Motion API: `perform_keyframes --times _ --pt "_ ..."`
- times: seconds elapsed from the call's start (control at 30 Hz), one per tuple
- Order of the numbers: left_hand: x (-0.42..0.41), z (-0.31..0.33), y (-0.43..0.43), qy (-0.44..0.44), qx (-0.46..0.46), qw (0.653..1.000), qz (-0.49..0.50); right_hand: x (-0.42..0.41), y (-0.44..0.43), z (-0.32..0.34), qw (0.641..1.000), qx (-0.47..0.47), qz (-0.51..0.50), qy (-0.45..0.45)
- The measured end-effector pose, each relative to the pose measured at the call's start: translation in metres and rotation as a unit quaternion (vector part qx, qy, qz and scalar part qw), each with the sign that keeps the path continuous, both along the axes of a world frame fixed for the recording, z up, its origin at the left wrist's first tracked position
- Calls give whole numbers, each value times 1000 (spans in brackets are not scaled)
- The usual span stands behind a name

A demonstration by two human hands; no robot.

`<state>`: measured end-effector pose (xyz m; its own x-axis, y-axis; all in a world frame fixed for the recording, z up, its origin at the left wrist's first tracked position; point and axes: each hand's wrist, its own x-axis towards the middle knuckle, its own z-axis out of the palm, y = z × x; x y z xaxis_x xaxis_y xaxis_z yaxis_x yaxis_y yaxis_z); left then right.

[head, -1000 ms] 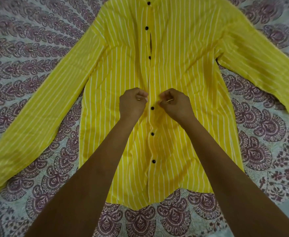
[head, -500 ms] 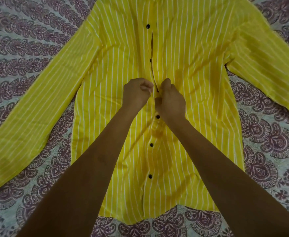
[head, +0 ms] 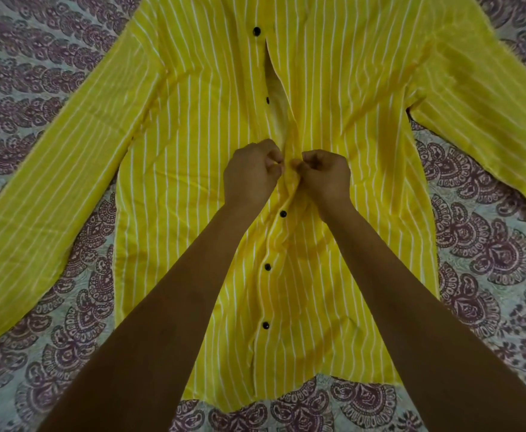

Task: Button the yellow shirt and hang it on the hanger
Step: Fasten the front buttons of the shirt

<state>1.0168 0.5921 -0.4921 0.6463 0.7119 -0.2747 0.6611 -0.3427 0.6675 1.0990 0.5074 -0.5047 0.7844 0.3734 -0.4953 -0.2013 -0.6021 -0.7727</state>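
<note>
Buttoning step, midway up the placket. Yellow shirt [head: 193, 188] spread flat across the bed [head: 37, 73], hem toward the near edge. Left hand [head: 251, 174] and right hand [head: 325, 174] both closed, pinching the front edges together. Three lower buttons [head: 267, 267] fastened. Next: push the hidden button through, then shift up to the gaping one [head: 268, 100].

A home setting is suggested, most likely a bedroom. The whole view is filled by a printed cotton bedsheet [head: 489, 251], pale with rows of maroon paisley and fan motifs arranged in curved bands, as is commonly spread over a bed. A yellow striped shirt [head: 193, 188] is laid flat on it. No furniture, walls or floor can be seen, so the room itself cannot be confirmed.
</note>
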Motion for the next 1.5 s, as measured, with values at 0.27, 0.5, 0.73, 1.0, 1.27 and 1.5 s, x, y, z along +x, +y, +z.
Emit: perform_keyframes --times 0.27,0.5,0.73,1.0,1.27,1.5 --pt "4 1 -2 88 124 988 -39 -5 0 3 999 17 -14 41" --pt "11 7 5 132 62 989 -11 -11 1 10 999 17 -18 28" --pt "20 11 4 118 23 993 16 -11 1 10 999 9 -27 17" --pt "18 18 13 53 -53 996 39 -13 1 15 999 15 -34 -16" --pt "8 33 -2 -44 -79 991 104 -23 1 33 994 5 -43 -97" --pt "4 38 -6 -83 -106 984 117 -27 1 38 993 1 -51 -104"
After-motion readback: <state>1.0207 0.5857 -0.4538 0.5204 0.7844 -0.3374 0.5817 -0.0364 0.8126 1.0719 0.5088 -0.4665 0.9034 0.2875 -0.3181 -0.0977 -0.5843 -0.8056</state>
